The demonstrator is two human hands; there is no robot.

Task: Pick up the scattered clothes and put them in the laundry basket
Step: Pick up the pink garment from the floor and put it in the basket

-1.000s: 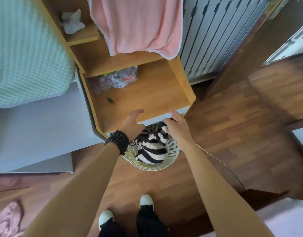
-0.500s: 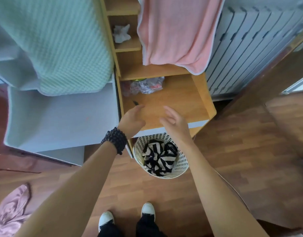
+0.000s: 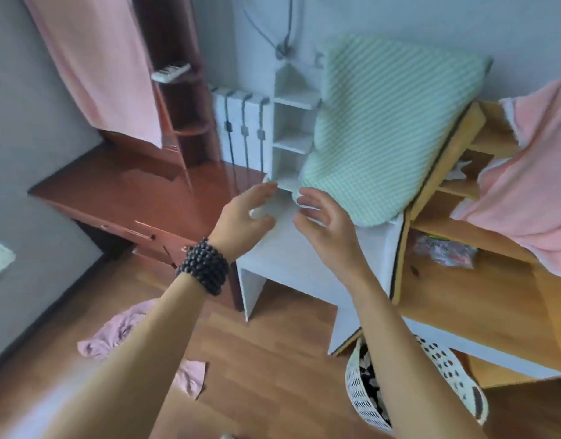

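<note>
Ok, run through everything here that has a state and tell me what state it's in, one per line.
left hand: open, empty
right hand: open, empty
laundry basket: on the floor, striped clothing inside
pink garment: crumpled on the floor, not picked up
green blanket: draped over the white desk
pink towel: hanging over the wooden shelf
desk drawer: closed

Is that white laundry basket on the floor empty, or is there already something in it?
Not empty. Dark and light fabric shows inside the laundry basket, beside the person's right forearm, which hides much of the opening.
</note>
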